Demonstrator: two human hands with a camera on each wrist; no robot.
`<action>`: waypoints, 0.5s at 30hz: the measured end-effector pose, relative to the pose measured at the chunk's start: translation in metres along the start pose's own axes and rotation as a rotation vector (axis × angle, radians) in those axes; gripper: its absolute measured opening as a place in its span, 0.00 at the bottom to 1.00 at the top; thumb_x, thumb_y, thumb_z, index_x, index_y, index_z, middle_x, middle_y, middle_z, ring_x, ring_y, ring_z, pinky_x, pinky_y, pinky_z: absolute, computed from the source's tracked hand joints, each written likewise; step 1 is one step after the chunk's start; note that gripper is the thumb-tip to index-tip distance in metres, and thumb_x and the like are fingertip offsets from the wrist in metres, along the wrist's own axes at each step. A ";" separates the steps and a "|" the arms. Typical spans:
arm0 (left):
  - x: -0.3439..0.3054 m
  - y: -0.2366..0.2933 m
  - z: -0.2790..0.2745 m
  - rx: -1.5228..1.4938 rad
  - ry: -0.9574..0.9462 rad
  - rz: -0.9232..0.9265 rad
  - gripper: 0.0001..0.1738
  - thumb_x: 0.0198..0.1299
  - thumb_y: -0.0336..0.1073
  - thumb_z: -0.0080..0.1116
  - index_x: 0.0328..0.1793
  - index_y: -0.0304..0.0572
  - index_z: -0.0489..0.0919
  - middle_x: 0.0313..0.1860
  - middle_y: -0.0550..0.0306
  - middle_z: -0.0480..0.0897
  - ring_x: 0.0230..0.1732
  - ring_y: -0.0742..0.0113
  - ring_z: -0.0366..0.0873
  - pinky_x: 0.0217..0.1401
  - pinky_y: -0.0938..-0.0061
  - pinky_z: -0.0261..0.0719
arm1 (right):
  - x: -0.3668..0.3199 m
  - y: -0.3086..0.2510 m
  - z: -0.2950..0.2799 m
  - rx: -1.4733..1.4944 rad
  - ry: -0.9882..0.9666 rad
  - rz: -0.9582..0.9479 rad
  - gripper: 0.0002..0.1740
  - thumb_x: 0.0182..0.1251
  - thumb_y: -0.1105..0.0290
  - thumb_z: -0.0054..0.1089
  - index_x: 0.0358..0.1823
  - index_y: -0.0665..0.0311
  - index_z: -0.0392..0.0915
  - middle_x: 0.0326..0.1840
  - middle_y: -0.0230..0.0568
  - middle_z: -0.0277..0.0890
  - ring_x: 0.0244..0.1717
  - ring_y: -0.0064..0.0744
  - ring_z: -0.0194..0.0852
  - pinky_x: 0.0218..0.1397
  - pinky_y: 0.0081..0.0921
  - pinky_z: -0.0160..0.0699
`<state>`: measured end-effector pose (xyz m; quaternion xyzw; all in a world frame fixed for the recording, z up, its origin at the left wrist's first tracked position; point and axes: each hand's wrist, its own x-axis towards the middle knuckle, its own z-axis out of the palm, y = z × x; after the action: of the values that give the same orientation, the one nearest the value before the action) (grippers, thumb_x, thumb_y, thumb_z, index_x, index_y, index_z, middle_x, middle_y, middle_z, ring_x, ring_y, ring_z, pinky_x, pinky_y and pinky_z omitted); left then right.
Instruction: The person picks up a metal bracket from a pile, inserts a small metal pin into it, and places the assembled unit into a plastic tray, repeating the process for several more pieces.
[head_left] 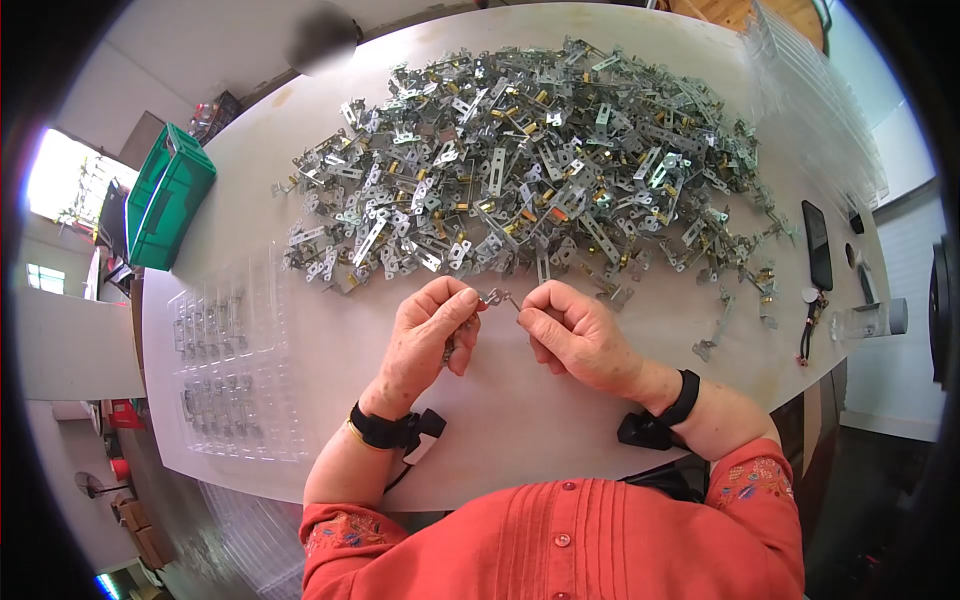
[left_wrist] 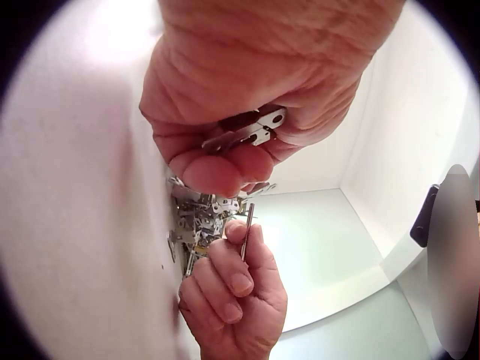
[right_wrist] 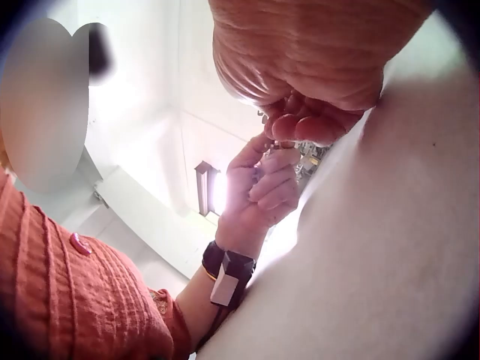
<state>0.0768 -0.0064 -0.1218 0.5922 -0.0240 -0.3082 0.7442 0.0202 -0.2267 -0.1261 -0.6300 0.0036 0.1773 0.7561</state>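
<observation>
In the head view the left hand [head_left: 428,330] pinches a small metal part [head_left: 494,297] between thumb and forefinger. More metal pieces [left_wrist: 259,129] lie inside its curled fingers, seen in the left wrist view. The right hand [head_left: 580,335] faces it and pinches a thin metal piece [left_wrist: 248,229], whose end points toward the left hand's part. Both hands are above the table in front of a large heap of metal brackets [head_left: 500,170]. In the right wrist view the right hand's curled fingers [right_wrist: 307,129] hide most of what they hold.
A clear tray [head_left: 290,400] with rows of parts lies at the left, a green crate [head_left: 205,185] behind it. Stacked clear trays [head_left: 815,100] stand at the back right. A phone [head_left: 817,245], a cable and a clear cup [head_left: 868,320] are at the right edge.
</observation>
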 end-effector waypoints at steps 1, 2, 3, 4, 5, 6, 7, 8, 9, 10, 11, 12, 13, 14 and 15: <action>0.000 0.000 0.000 -0.004 -0.002 0.003 0.15 0.76 0.43 0.55 0.44 0.38 0.79 0.25 0.63 0.78 0.15 0.78 0.70 0.17 0.84 0.63 | 0.000 0.001 0.000 -0.005 0.006 -0.010 0.08 0.81 0.63 0.55 0.46 0.59 0.74 0.26 0.26 0.73 0.22 0.11 0.64 0.23 0.13 0.64; 0.000 0.000 0.000 -0.004 -0.002 0.003 0.15 0.76 0.43 0.55 0.44 0.38 0.79 0.25 0.63 0.78 0.15 0.78 0.70 0.17 0.84 0.63 | 0.001 0.001 0.000 -0.005 0.005 -0.011 0.08 0.81 0.63 0.55 0.46 0.59 0.74 0.26 0.26 0.73 0.22 0.11 0.64 0.23 0.13 0.64; 0.000 0.000 0.000 0.008 0.000 0.001 0.15 0.76 0.43 0.55 0.44 0.38 0.79 0.25 0.63 0.78 0.15 0.78 0.70 0.17 0.84 0.63 | 0.001 0.001 0.000 -0.007 0.001 -0.011 0.08 0.81 0.63 0.55 0.46 0.59 0.74 0.25 0.25 0.72 0.22 0.11 0.64 0.23 0.13 0.63; 0.000 0.000 0.001 0.019 0.002 -0.001 0.15 0.76 0.44 0.56 0.44 0.38 0.78 0.25 0.63 0.78 0.15 0.78 0.70 0.17 0.84 0.63 | 0.001 0.001 0.000 -0.009 -0.004 -0.011 0.08 0.80 0.63 0.55 0.46 0.60 0.74 0.25 0.25 0.72 0.22 0.11 0.63 0.22 0.13 0.63; 0.000 0.000 0.001 0.020 0.002 0.000 0.15 0.76 0.44 0.56 0.44 0.38 0.78 0.25 0.63 0.78 0.15 0.78 0.70 0.17 0.84 0.63 | 0.001 0.001 0.000 -0.009 -0.004 -0.011 0.08 0.80 0.63 0.55 0.46 0.60 0.74 0.25 0.25 0.72 0.22 0.11 0.63 0.22 0.13 0.63; 0.000 0.000 0.002 0.039 0.011 0.007 0.14 0.76 0.43 0.56 0.43 0.39 0.77 0.24 0.61 0.77 0.14 0.77 0.69 0.16 0.82 0.64 | 0.001 0.001 0.000 -0.013 -0.007 -0.002 0.08 0.80 0.63 0.55 0.46 0.60 0.74 0.25 0.25 0.72 0.22 0.10 0.63 0.22 0.13 0.62; 0.000 -0.001 0.002 0.058 0.019 0.013 0.13 0.76 0.42 0.56 0.43 0.39 0.76 0.24 0.60 0.76 0.14 0.75 0.68 0.15 0.81 0.65 | 0.001 0.001 0.000 -0.017 -0.010 0.006 0.08 0.80 0.64 0.55 0.46 0.60 0.74 0.24 0.24 0.71 0.22 0.10 0.63 0.22 0.14 0.61; 0.000 0.000 0.002 0.058 0.019 0.013 0.13 0.76 0.42 0.56 0.43 0.39 0.76 0.24 0.60 0.76 0.14 0.75 0.68 0.15 0.81 0.65 | 0.001 0.001 -0.001 -0.016 -0.010 0.006 0.08 0.80 0.64 0.55 0.46 0.60 0.74 0.24 0.24 0.71 0.22 0.10 0.63 0.22 0.14 0.61; 0.000 0.000 0.002 0.086 0.025 0.030 0.13 0.76 0.42 0.56 0.43 0.39 0.76 0.24 0.60 0.76 0.14 0.76 0.69 0.16 0.81 0.66 | 0.001 0.000 -0.002 -0.031 -0.015 0.009 0.08 0.81 0.63 0.55 0.47 0.60 0.74 0.25 0.25 0.71 0.23 0.11 0.64 0.23 0.14 0.62; -0.001 0.000 0.003 0.115 0.032 0.046 0.13 0.76 0.42 0.56 0.43 0.39 0.76 0.25 0.61 0.76 0.15 0.76 0.69 0.16 0.81 0.66 | 0.001 0.000 -0.002 -0.046 -0.021 0.012 0.08 0.81 0.63 0.54 0.47 0.60 0.74 0.26 0.25 0.71 0.24 0.13 0.66 0.24 0.14 0.64; -0.001 0.000 0.002 0.115 0.032 0.046 0.13 0.76 0.42 0.56 0.43 0.39 0.76 0.25 0.61 0.76 0.15 0.76 0.69 0.16 0.81 0.66 | 0.001 0.000 -0.002 -0.046 -0.021 0.012 0.08 0.81 0.63 0.54 0.47 0.60 0.74 0.26 0.25 0.71 0.24 0.13 0.66 0.24 0.14 0.64; -0.001 -0.001 0.002 0.128 0.025 0.066 0.13 0.76 0.42 0.56 0.43 0.39 0.76 0.25 0.61 0.76 0.15 0.76 0.69 0.17 0.82 0.66 | 0.001 0.000 -0.002 -0.050 -0.017 0.006 0.08 0.81 0.63 0.54 0.47 0.60 0.74 0.26 0.25 0.71 0.24 0.13 0.65 0.24 0.14 0.64; -0.001 -0.002 0.001 0.142 0.019 0.086 0.14 0.76 0.42 0.55 0.43 0.39 0.76 0.25 0.61 0.77 0.16 0.76 0.70 0.17 0.82 0.67 | 0.001 0.001 -0.002 -0.055 -0.014 0.000 0.08 0.81 0.63 0.54 0.47 0.60 0.73 0.26 0.25 0.71 0.24 0.13 0.65 0.24 0.14 0.64; -0.001 -0.002 0.001 0.142 0.019 0.086 0.14 0.76 0.42 0.55 0.43 0.39 0.76 0.25 0.61 0.77 0.16 0.76 0.70 0.17 0.82 0.67 | 0.001 0.000 -0.002 -0.054 -0.014 0.000 0.08 0.81 0.63 0.54 0.47 0.60 0.73 0.26 0.25 0.71 0.24 0.13 0.65 0.24 0.14 0.64; -0.001 -0.002 0.001 0.157 0.020 0.095 0.13 0.76 0.42 0.56 0.43 0.39 0.76 0.26 0.61 0.77 0.16 0.77 0.70 0.18 0.82 0.67 | 0.001 0.000 -0.002 -0.056 -0.015 -0.002 0.08 0.81 0.63 0.54 0.47 0.60 0.73 0.26 0.25 0.71 0.24 0.13 0.65 0.24 0.14 0.63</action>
<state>0.0749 -0.0071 -0.1232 0.6499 -0.0686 -0.2639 0.7094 0.0219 -0.2285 -0.1267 -0.6495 -0.0073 0.1813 0.7384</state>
